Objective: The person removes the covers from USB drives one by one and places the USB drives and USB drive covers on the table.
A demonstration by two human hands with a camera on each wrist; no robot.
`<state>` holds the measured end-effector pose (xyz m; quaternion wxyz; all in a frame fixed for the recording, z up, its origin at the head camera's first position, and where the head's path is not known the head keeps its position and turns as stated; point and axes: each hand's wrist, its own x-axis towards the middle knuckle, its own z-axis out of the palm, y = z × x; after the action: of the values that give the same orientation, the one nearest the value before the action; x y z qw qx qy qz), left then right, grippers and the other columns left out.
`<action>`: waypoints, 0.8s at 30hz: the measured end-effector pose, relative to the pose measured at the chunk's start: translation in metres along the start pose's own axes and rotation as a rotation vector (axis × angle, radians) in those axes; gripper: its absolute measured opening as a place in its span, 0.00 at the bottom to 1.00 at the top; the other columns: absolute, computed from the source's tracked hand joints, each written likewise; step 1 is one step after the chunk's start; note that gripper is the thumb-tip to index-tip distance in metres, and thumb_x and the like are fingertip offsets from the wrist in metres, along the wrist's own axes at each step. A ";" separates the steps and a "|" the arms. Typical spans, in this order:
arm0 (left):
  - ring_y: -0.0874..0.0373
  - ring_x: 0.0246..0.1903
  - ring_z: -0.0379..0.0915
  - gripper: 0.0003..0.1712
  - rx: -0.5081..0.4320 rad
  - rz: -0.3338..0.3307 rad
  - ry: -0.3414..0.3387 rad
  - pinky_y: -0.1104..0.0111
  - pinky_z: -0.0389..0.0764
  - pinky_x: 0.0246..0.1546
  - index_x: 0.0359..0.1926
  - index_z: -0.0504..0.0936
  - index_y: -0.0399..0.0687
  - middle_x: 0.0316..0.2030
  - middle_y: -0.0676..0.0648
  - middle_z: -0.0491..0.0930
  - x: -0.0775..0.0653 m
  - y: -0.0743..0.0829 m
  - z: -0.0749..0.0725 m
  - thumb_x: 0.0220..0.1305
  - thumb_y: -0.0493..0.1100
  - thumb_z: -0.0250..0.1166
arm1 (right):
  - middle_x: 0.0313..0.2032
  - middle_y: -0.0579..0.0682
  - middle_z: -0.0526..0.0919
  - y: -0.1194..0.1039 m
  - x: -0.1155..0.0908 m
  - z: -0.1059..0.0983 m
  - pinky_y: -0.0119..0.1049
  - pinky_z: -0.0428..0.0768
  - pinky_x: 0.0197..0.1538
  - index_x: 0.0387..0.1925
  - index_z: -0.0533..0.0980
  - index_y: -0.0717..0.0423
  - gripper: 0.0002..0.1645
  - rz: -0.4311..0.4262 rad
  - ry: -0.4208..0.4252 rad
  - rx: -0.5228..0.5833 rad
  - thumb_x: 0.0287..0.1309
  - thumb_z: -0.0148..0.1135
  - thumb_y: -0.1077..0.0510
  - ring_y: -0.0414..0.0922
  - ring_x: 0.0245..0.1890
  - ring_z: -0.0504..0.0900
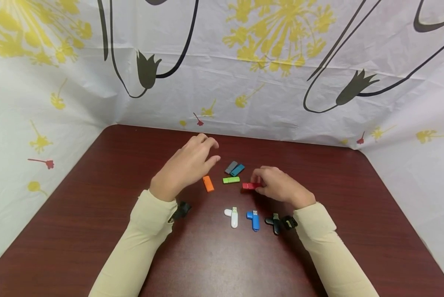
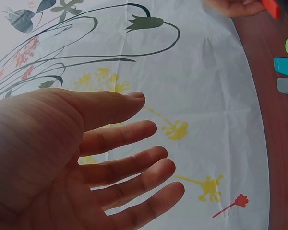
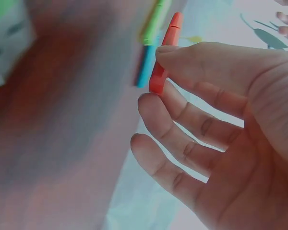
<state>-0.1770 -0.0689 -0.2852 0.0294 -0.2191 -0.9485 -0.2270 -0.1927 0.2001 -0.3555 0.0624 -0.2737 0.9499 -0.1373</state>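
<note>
Between thumb and fingers my right hand (image 1: 275, 183) pinches a red USB stick (image 1: 250, 186), its cap end pointing left in the head view. The right wrist view shows the red stick (image 3: 165, 62) held edge-on under the thumb. My left hand (image 1: 190, 163) hovers over the table with loosely bent fingers and an empty palm, as the left wrist view confirms. Nearest to it lies an orange USB stick (image 1: 208, 184). A green USB stick (image 1: 231, 180) lies between the hands, with a teal one (image 1: 238, 170) and a grey one (image 1: 231, 167) side by side behind it.
Closer to me, a white USB stick (image 1: 234, 218), a blue one (image 1: 255, 221) and a black one (image 1: 276, 224) lie in a row with their caps off beside them. The dark red table (image 1: 95, 231) meets a flower-printed white cloth (image 1: 207, 95) at the back and sides.
</note>
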 end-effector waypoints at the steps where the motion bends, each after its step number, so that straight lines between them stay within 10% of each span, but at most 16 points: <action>1: 0.52 0.51 0.66 0.20 -0.001 0.001 0.001 0.56 0.81 0.48 0.57 0.75 0.47 0.56 0.44 0.73 0.000 0.000 0.000 0.68 0.49 0.60 | 0.33 0.50 0.80 -0.003 0.001 -0.003 0.39 0.81 0.34 0.39 0.81 0.54 0.11 -0.010 0.016 0.002 0.52 0.70 0.61 0.43 0.31 0.75; 24: 0.53 0.50 0.67 0.26 0.050 0.077 -0.037 0.59 0.83 0.50 0.56 0.77 0.45 0.53 0.45 0.76 0.002 0.003 0.004 0.55 0.43 0.71 | 0.34 0.46 0.78 -0.075 0.027 -0.044 0.36 0.80 0.34 0.38 0.80 0.50 0.10 -0.128 0.239 0.072 0.52 0.67 0.62 0.41 0.31 0.75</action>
<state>-0.1778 -0.0642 -0.2872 0.0260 -0.2587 -0.9452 -0.1976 -0.1858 0.1348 -0.2922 -0.0502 -0.3129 0.9256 -0.2068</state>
